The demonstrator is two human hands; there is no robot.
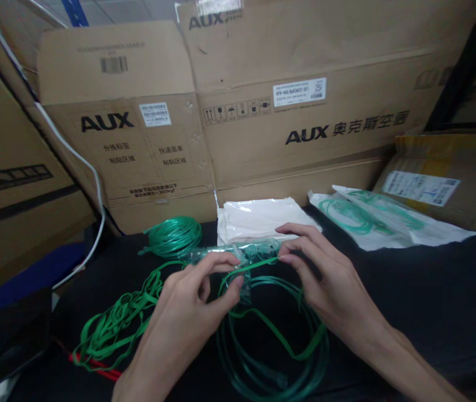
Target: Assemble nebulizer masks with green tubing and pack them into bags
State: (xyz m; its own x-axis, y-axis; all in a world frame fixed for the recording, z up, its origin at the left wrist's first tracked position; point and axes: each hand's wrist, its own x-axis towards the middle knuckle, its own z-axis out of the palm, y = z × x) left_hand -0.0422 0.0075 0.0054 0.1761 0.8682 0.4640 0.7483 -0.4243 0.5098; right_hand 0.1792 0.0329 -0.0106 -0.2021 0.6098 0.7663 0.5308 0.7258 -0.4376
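A thin green elastic strap (260, 264) is stretched between my hands. My right hand (325, 273) pinches its right end between thumb and fingertips. My left hand (191, 307) has thumb and index curled around a small clear greenish plastic piece (245, 286), where the strap passes; its other fingers are partly hidden. A slack loop of green strap (279, 335) hangs below. Beneath it lies a coil of clear green tubing (231, 357) on the black table surface. Left of my left hand is a tangled heap of green elastic straps (123, 318).
Behind my hands lie a coil of green tubing (174, 234), clear plastic parts (212, 254) and white packets (258, 215). Bagged green tubing (359, 218) lies at right. Cardboard boxes (246, 139) line the back. A white cable (95, 184) hangs left, above a red object (99, 368).
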